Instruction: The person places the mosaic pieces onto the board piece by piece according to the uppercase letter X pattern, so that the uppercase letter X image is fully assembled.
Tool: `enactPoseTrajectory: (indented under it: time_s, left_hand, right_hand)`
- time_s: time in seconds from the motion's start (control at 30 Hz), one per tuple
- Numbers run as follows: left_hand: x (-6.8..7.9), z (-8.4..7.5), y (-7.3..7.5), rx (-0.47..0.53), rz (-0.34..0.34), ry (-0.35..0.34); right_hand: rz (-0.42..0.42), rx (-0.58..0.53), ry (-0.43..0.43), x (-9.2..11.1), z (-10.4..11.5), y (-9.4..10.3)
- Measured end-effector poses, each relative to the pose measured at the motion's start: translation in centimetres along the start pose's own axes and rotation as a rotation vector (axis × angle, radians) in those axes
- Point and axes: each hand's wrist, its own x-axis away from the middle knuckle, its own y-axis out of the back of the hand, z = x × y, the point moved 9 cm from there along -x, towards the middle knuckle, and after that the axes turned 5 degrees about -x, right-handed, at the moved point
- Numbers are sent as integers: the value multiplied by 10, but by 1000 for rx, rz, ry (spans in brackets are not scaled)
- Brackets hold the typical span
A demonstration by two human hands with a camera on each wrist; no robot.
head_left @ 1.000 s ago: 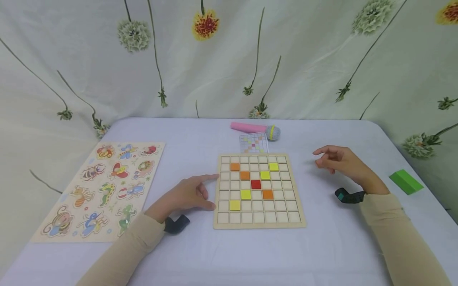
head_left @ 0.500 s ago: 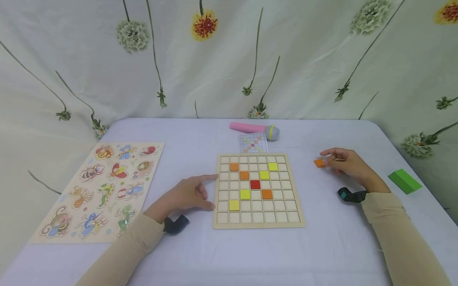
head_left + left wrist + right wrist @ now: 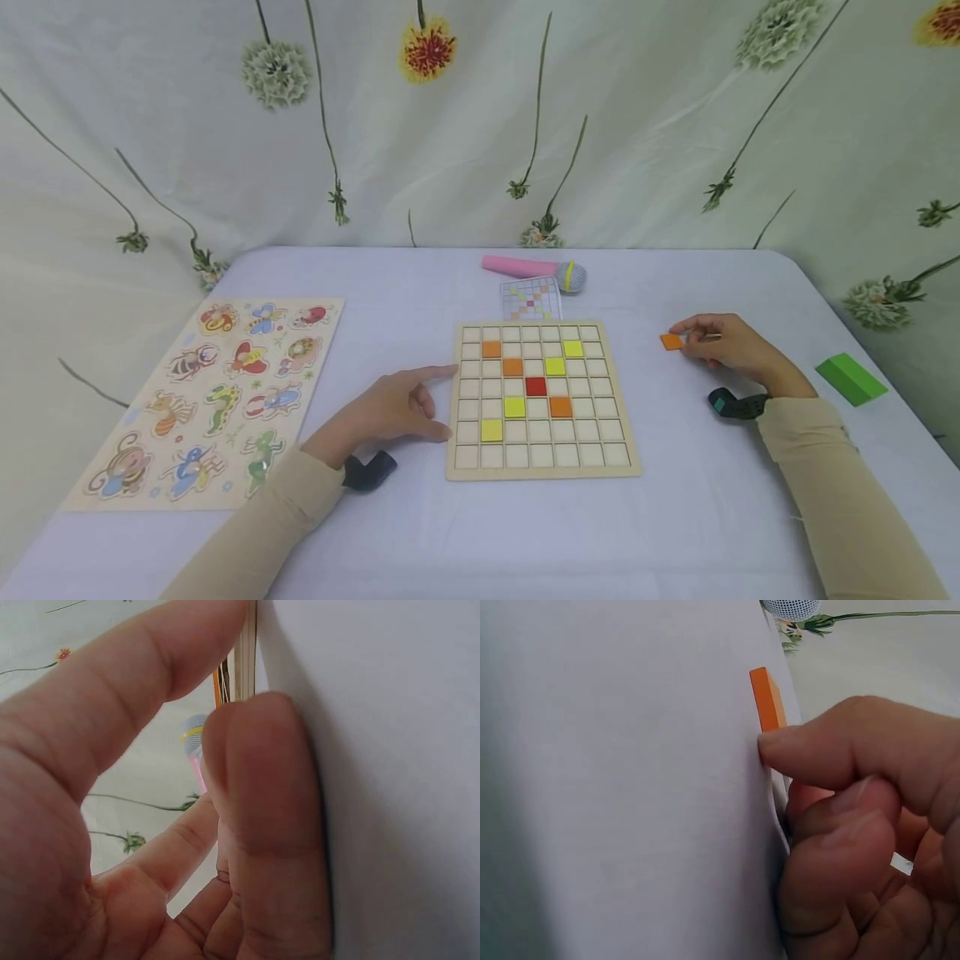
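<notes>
My right hand [image 3: 731, 346] is right of the grid board, low over the table, and pinches a small square orange tile [image 3: 671, 342] between thumb and index finger. In the right wrist view the thumb tip presses the near end of that orange tile [image 3: 766, 697], and the other fingers curl beneath. At the wooden grid board's [image 3: 543, 478] left edge, my left hand [image 3: 397, 406] touches the frame with extended index finger and thumb. Several tiles lie in the board's squares: a red tile [image 3: 536, 386] near the middle, with orange tiles [image 3: 561, 407] and yellow tiles [image 3: 514, 407] along diagonals.
Behind the board is a printed pattern card [image 3: 531, 298], close to a pink toy microphone [image 3: 525, 267]. A wooden insect puzzle board [image 3: 225, 392] lies to the left. A green block [image 3: 851, 379] rests near the table's right edge. A flowered cloth hangs behind.
The right hand has shifted slightly right since a second ago. The orange tile has come into view at its fingertips, having been unseen at first. The left hand stays put.
</notes>
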Motion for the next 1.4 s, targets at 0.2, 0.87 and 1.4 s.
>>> enactPoseTrajectory:
  time_s: [0.2,0.87,1.4]
  left_hand:
    - [0,-1,-1,-1,-2,-5]
    - [1,-2,0,-1,-5,-6]
    - [-1,0,1,-15,-4,7]
  right_hand:
    - [15,33,6,0,1,0]
    - [69,164,261,19,54,-29]
    - [221,120,370,39,87,-76]
